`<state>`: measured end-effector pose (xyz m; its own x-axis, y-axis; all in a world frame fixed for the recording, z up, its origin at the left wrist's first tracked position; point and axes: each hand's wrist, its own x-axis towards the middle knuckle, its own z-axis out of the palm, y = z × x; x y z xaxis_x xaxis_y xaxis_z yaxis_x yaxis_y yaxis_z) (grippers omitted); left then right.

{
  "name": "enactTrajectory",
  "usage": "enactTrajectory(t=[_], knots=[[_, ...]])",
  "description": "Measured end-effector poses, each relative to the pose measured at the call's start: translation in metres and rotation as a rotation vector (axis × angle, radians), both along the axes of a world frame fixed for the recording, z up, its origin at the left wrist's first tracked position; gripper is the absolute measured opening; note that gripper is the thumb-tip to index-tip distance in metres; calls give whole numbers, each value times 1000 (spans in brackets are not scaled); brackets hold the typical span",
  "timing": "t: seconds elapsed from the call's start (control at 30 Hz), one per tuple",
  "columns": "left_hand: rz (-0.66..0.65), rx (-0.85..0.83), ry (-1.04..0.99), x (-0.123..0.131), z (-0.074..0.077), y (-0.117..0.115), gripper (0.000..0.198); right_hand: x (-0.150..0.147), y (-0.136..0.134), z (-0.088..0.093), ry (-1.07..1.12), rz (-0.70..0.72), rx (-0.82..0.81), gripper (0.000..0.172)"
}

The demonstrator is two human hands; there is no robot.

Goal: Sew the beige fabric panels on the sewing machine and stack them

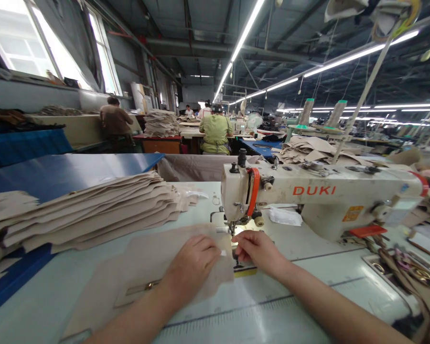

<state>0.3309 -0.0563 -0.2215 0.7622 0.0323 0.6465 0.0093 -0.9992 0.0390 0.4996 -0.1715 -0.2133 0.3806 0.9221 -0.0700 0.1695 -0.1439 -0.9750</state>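
Observation:
A flat beige fabric piece (146, 255) lies on the sewing machine table, its right edge near the needle (232, 228). My left hand (191, 267) rests on this piece with fingers bent and drawn together; a small white tag (223, 252) shows at its fingertips. A zipper opening with a metal pull (151, 285) is set into the fabric beside my left wrist. My right hand (256, 251) is closed in a pinch just right of the needle and presser foot; whatever sits between its fingertips is too small to make out. The white sewing machine (322, 191) stands behind both hands.
A tall stack of beige fabric pieces (103, 210) lies to the left. A clear packet (285, 216) sits under the machine arm. Straps and metal rings fill a tray (390, 274) at right. Thread cones (306, 112) stand behind. Co-workers (216, 129) sit farther back.

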Motion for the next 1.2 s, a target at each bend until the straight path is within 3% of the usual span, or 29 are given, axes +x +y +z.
enactTrajectory(t=[0.13, 0.23, 0.3, 0.4, 0.53, 0.63, 0.8, 1.2], knots=[[25, -117, 59, 2, -6, 4, 24, 2, -21, 7, -453, -5, 187, 17], [49, -178, 87, 2, -6, 2, 19, -8, -35, 6, -868, 188, 353, 22], [53, -187, 95, 1, -4, -1, 19, -16, -40, 3, -965, 316, 377, 21], [42, -161, 104, 0, 1, -1, 21, -21, -43, -2, -1030, 385, 361, 19], [27, -111, 72, 3, 13, 6, 28, -20, -43, -6, -1068, 365, 372, 18], [-31, 29, 64, 10, 20, 11, 30, -20, -43, -7, -1053, 351, 383, 18], [-134, 126, 166, 19, 12, 10, 31, -21, -43, -8, -1056, 326, 393, 21], [-128, 93, 235, 17, 5, 10, 20, -22, -45, -9, -1056, 314, 384, 19]])
